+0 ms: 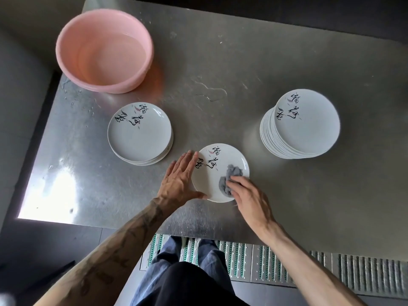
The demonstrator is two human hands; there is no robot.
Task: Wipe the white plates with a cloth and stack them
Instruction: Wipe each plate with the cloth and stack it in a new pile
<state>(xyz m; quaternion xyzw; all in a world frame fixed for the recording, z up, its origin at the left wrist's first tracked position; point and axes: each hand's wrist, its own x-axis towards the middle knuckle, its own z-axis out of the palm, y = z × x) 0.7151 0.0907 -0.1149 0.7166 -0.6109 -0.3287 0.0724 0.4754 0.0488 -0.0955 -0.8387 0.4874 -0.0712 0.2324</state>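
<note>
A white plate point(212, 173) with black brush lettering lies on the steel table point(242, 62) near its front edge. My left hand point(180, 180) lies flat against the plate's left rim, fingers straight, thumb at the lower edge. My right hand point(247, 195) presses a crumpled grey cloth point(229, 178) onto the plate's right side, fingertips on the cloth. A short stack of the same plates point(139, 134) stands to the left. A tall stack of plates point(300, 124) stands to the right.
A pink plastic basin point(103, 49) holding water stands at the back left of the table. A small puddle point(212, 91) lies on the table's middle. The table's left edge point(39, 151) drops off beside the short stack. A floor grate point(287, 261) runs below the front edge.
</note>
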